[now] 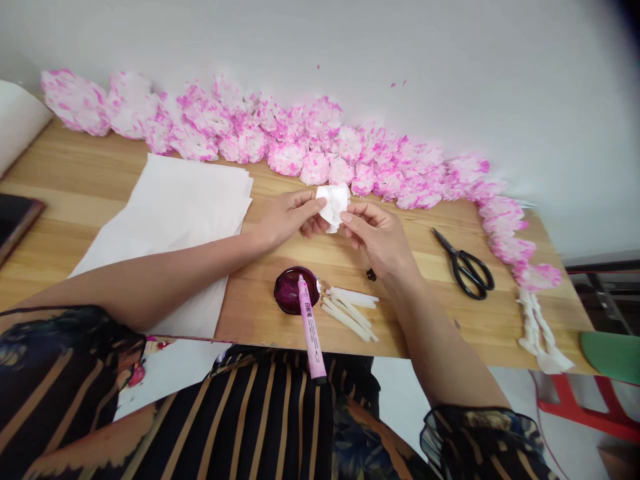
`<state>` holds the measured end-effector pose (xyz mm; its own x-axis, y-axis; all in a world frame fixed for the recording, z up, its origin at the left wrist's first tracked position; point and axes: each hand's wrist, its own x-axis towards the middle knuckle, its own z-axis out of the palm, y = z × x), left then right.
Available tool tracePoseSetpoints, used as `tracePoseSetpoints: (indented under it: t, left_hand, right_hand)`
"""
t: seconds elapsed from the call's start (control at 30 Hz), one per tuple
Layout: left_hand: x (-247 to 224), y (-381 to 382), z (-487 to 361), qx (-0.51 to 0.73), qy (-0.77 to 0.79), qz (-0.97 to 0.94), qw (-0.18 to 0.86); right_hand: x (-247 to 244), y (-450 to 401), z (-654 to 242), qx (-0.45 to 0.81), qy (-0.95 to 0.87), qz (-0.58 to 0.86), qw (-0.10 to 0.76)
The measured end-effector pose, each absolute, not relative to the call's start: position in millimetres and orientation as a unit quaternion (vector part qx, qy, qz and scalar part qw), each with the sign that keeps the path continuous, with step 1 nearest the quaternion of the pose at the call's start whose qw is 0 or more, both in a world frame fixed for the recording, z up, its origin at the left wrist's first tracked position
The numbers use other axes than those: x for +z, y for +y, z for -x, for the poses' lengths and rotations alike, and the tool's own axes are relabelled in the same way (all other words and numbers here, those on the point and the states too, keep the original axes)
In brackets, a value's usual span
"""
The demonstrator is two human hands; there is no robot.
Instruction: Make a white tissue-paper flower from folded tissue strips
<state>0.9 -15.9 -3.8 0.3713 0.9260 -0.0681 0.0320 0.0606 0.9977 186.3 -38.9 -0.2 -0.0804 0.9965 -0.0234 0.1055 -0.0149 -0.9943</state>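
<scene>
A small crumpled white paper flower [334, 205] is pinched between both hands over the middle of the wooden table. My left hand [295, 215] grips its left edge with thumb and fingers. On the opposite edge, my right hand [374, 233] pinches the paper. Below them a small dish of dark magenta liquid [287, 293] has a pink marker [311, 333] resting across its rim and past the table's front edge. Several white sticks [350, 313] lie just right of the dish. Black-handled scissors [465, 267] lie to the right of my right hand.
Pink-and-white paper flowers [315, 140] line the back by the wall and curve down the right side. White sheets [175, 220] lie at left, near a dark phone-like object [17, 220]. Twisted white paper [543, 333] lies at the right edge, near a green-and-red stool [610, 357].
</scene>
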Motion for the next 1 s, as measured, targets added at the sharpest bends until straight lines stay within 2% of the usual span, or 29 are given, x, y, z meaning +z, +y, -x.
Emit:
tracePoseSetpoints:
  t: [0.23, 0.53, 0.8, 1.0]
  left_hand:
    - [-4.0, -20.6, -3.9, 0.318, 0.451, -0.656, 0.515]
    - [-0.1, -17.2, -1.2, 0.312, 0.427, -0.613, 0.587]
    - [-4.1, -14.3, -0.3, 0.332, 0.418, -0.583, 0.613]
    - [-3.9, -9.9, 1.4, 0.36, 0.427, -0.514, 0.651]
  right_hand:
    - [0.4, -40.3, -182.7, 0.469, -0.567, 0.517, 0.438]
    - [6.8, -40.1, -186.4, 0.461, -0.544, 0.524, 0.466]
    - [6.3, -48.1, -180.3, 0.271, -0.674, 0.556, 0.404]
    - [1.6, -40.3, -185.8, 0.39, -0.609, 0.542, 0.428]
